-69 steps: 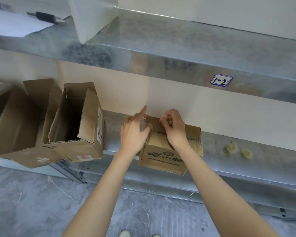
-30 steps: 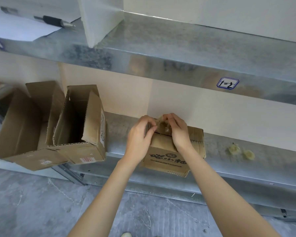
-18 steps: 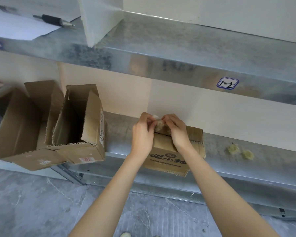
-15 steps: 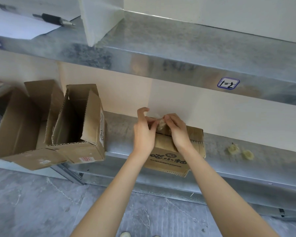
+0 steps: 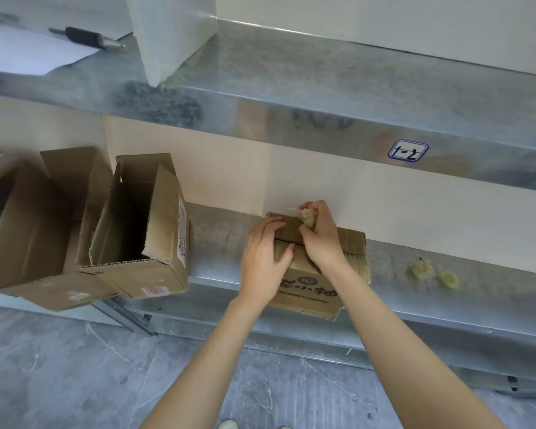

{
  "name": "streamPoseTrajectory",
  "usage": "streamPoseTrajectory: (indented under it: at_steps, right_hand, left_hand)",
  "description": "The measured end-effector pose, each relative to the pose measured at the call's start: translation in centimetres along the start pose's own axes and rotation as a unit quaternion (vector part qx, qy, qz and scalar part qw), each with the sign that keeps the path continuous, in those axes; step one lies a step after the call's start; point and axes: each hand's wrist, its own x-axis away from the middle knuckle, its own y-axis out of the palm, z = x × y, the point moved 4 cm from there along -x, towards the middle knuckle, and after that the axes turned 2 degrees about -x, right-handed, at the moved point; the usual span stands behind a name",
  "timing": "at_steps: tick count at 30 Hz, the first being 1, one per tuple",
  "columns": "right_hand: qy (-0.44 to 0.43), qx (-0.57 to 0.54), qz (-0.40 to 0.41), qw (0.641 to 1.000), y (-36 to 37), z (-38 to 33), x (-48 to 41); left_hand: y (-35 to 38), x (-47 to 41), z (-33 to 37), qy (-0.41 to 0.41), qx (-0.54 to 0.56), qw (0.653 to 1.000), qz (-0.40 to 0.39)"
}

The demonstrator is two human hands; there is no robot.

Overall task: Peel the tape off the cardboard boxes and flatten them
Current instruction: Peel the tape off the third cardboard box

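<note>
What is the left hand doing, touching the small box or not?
Touching. The head view shows the left hand lying on the box, fingers across its top flap.

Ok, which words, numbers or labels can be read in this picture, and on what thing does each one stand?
"1-2": handwritten on the blue-edged label on the upper shelf edge.
Front of the small box: a round logo and large dark characters, too blurred to read surely.
On the open box: a white side label and a red-printed sticker, both too small to read.
</note>
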Motion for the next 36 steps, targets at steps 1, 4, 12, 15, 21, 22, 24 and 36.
streamPoseTrajectory:
  at_steps: [1,4,12,15,21,22,24,36]
  right_hand:
    - [0.006,-0.002,-0.003,1.0,0.0,0.1,-0.1]
    - [0.025,-0.035,-0.01,0.999,-0.1,0.0,0.1]
    - [0.03,-0.091,-0.059,0.994,-1.1,-1.1,0.0]
    - [0.005,-0.025,-0.01,1.0,-1.4,-0.9,-0.2]
    - [0.012,0.03,-0.042,0.999,-1.5,0.3,-0.1]
    - [0.01,0.033,-0.05,0.998,-1.4,0.2,-0.1]
    - [0.003,0.037,-0.064,0.997,-1.3,-0.1,-0.1]
    - [-0.083,0.094,-0.052,0.991,-0.7,0.6,0.4]
  left_hand:
    - [0.0,0.0,0.0,-0.005,0.001,1.0,0.0]
    - [0.0,0.0,0.2,-0.008,0.003,1.0,0.003]
    - [0.1,0.2,0.6,-0.018,-0.004,1.0,0.013]
    - [0.2,0.2,0.5,-0.026,-0.006,1.0,0.011]
    - [0.3,0.2,0.3,-0.028,0.003,0.999,0.016]
    - [0.3,0.3,0.3,-0.028,0.005,0.999,0.017]
    - [0.3,0.2,0.3,-0.027,0.007,0.999,0.019]
    - [0.3,0.2,0.2,-0.034,0.015,0.999,0.02]
